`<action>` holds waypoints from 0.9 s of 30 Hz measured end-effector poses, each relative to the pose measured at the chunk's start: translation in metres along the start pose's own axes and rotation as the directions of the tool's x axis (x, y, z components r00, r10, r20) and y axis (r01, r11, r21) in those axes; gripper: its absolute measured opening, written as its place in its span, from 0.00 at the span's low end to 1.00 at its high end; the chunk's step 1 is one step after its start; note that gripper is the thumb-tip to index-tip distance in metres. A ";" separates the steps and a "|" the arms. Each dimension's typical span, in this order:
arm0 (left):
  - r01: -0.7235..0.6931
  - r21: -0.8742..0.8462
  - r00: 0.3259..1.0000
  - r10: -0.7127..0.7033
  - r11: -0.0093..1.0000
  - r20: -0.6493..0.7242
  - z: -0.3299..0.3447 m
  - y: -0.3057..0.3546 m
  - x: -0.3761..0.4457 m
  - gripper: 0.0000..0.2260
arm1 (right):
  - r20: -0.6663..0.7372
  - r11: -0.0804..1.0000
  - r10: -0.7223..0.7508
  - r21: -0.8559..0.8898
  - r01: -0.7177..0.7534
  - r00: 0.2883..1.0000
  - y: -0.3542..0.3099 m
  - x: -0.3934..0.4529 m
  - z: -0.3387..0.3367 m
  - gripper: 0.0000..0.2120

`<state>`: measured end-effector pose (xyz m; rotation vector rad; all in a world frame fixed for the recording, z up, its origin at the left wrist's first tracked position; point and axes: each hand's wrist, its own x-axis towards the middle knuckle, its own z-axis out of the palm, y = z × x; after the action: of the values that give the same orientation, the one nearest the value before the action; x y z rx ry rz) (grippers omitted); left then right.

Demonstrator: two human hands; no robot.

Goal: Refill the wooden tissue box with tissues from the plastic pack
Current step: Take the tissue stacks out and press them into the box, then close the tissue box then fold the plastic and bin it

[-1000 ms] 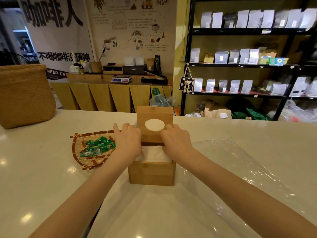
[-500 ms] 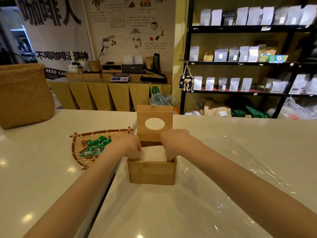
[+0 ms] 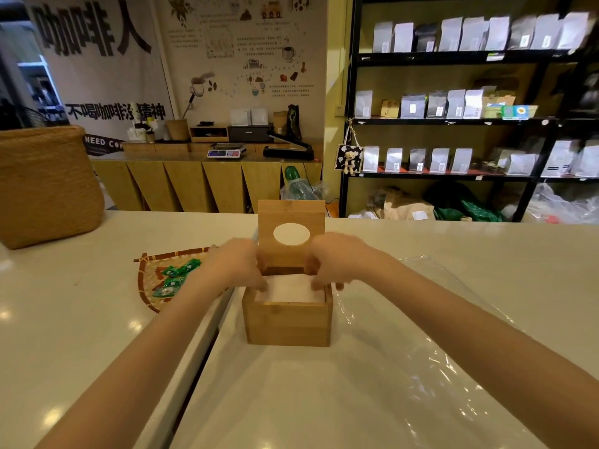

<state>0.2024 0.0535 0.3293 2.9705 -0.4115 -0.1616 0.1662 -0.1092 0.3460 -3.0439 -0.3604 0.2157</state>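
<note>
The wooden tissue box (image 3: 287, 324) stands on the white counter with its lid (image 3: 291, 236) hinged upright at the back; the lid has an oval hole. A white tissue stack (image 3: 291, 291) fills the box almost to the rim. My left hand (image 3: 236, 265) is at the lid's lower left edge, its fingertips down on the stack's back left corner. My right hand (image 3: 337, 262) mirrors it on the right, one finger outside the box's right wall. Both sets of fingers are curled and blurred. The clear plastic pack (image 3: 421, 351) lies flat and empty under and to the right of the box.
A woven tray (image 3: 149, 280) with green sachets lies left of the box, close to my left forearm. A large woven basket (image 3: 45, 186) stands at the far left of the counter. A seam (image 3: 207, 345) runs along the counter under my left arm. Shelves of bags stand behind.
Both hands have lifted from pressing into the box's front corners and moved back to the lid's lower edges. The box and plastic have stayed put.
</note>
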 end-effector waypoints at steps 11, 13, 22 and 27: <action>-0.155 0.066 0.873 0.168 0.986 -0.457 -0.007 0.000 0.026 0.40 | -0.512 0.989 0.059 -0.088 -0.121 0.857 0.027 0.030 0.000 0.37; -0.180 0.010 0.865 0.163 0.984 -0.475 -0.003 -0.001 0.026 0.37 | -0.559 0.996 0.045 -0.034 -0.077 0.828 0.027 0.030 0.005 0.32; -0.308 -0.079 0.684 0.163 0.948 -0.711 0.019 -0.007 -0.010 0.19 | -0.828 0.993 -0.113 -0.075 0.091 0.549 0.018 -0.004 0.038 0.16; -0.403 -0.204 0.744 0.189 0.892 -0.641 0.044 -0.018 -0.044 0.26 | -0.764 0.974 -0.227 -0.163 0.159 0.604 0.019 -0.033 0.066 0.20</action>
<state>0.1599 0.0775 0.2867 2.3855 -0.6796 0.6823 0.1288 -0.1323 0.2832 -2.7551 -0.6072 -1.1361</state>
